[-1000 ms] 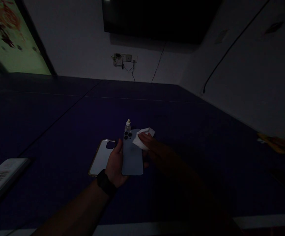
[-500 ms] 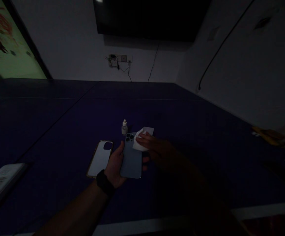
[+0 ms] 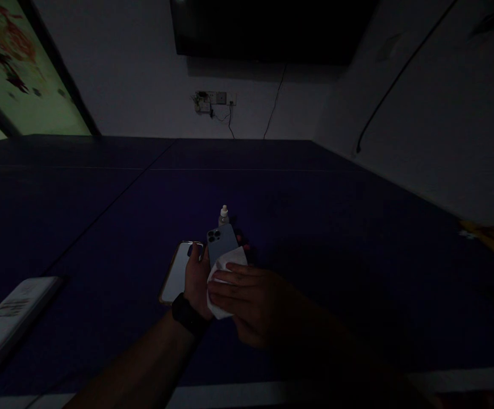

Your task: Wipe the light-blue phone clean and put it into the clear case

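A phone is clasped in the left hand, long axis eleven-to-five o'clock; over its five-o'clock end, a tissue is held by the right hand, fingers together.

Wide black watch with dark strap on bare left forearm; right forearm and hand equally bare

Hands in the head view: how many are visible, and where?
2. The left hand cradles the smartphone; the right hand lies over a white wipe on the phone. Dark margins could hide others.
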`<state>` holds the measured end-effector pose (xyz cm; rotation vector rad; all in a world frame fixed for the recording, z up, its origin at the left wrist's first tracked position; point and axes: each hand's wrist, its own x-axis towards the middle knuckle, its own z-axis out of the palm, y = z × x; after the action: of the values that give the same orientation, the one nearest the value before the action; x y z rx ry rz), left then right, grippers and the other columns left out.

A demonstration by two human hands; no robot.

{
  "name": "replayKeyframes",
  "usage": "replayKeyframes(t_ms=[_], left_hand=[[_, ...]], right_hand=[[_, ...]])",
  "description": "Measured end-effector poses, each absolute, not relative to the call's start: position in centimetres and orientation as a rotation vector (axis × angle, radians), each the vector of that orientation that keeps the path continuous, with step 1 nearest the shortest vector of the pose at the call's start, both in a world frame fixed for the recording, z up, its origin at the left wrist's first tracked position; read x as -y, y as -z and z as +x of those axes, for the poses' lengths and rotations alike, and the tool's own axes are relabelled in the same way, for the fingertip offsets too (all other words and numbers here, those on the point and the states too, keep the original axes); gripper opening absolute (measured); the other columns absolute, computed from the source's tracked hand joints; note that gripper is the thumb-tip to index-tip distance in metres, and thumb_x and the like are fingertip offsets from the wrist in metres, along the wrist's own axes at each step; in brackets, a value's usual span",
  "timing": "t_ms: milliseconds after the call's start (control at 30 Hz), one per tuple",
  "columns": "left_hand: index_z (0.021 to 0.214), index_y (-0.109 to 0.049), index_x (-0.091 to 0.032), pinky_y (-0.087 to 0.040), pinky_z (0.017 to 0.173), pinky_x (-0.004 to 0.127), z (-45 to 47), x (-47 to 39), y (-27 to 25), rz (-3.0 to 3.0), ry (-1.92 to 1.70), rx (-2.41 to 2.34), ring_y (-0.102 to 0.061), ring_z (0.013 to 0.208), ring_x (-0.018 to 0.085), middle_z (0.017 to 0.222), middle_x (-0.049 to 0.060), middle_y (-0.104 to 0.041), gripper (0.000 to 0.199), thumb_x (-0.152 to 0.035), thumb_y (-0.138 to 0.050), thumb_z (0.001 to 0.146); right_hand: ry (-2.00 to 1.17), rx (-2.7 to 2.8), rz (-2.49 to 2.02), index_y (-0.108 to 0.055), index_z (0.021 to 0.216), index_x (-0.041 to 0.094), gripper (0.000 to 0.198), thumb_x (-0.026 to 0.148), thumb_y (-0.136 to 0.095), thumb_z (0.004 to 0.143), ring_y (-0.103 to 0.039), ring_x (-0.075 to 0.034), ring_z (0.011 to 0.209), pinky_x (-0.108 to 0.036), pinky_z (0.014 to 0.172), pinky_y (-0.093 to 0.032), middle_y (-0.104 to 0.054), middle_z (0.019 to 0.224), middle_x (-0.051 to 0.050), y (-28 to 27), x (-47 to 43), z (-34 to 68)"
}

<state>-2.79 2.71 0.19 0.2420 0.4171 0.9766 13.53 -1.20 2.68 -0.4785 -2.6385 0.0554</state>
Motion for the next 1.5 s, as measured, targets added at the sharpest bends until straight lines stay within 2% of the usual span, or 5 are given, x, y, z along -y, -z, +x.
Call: replayKeyframes(t_ms=[200,567,867,1067,1500], left_hand=[[0.144,-0.056,-0.019,-0.057,0.087,0.044,-2.5,-2.2,0.1,0.255,-0.978,-0.443,-0.073,0.095,0.028,0.122,0.015,-0.073,0.063,-0.057,-0.025,0.105],[0.148,-0.044,-0.030,-0.061,0.081,0.045,-0.9,-0.2,0.0,0.393,-0.876,-0.374,-0.075,0.093,0.027,0.118,0.012,-0.072,0.066,-0.072,-0.045,0.097],[0.158,-0.037,-0.028,-0.060,0.082,0.045,-0.5,0.4,-0.4,0.424,-0.861,-0.544,-0.075,0.097,0.031,0.120,0.015,-0.073,0.079,-0.077,-0.038,0.095],[0.160,-0.037,-0.029,-0.058,0.087,0.045,-0.3,0.0,0.0,0.358,-0.895,-0.541,-0.073,0.105,0.031,0.124,0.015,-0.072,0.079,-0.076,-0.034,0.097],[0.156,-0.045,-0.025,-0.056,0.091,0.044,-0.3,-0.2,-0.7,0.299,-0.946,-0.495,-0.073,0.106,0.032,0.122,0.015,-0.073,0.078,-0.075,-0.030,0.098]], right_hand=[[-0.176,2.629,-0.615,-0.071,0.127,0.016,0.048,0.009,-0.049,0.084,-0.061,-0.021,0.134,-0.044,0.119,-0.045,-0.074,0.131,-0.009,-4.0,0.9,17.1],[-0.277,2.099,-1.237,-0.052,0.151,0.013,0.052,0.033,-0.030,0.108,-0.046,-0.027,0.148,-0.052,0.122,-0.039,-0.054,0.155,-0.015,-2.1,-2.0,17.2],[-0.069,2.269,-1.171,-0.058,0.143,0.008,0.048,0.021,-0.032,0.106,-0.055,-0.028,0.141,-0.053,0.120,-0.043,-0.062,0.145,-0.020,-2.8,-2.0,15.3],[-0.034,2.372,-1.003,-0.054,0.146,0.002,0.049,0.014,-0.035,0.102,-0.048,-0.029,0.146,-0.054,0.123,-0.039,-0.056,0.151,-0.023,-2.1,-2.3,15.0],[0.127,2.471,-0.886,-0.055,0.147,0.008,0.050,0.010,-0.037,0.100,-0.051,-0.026,0.144,-0.049,0.120,-0.045,-0.060,0.148,-0.018,-1.4,-2.1,15.4]])
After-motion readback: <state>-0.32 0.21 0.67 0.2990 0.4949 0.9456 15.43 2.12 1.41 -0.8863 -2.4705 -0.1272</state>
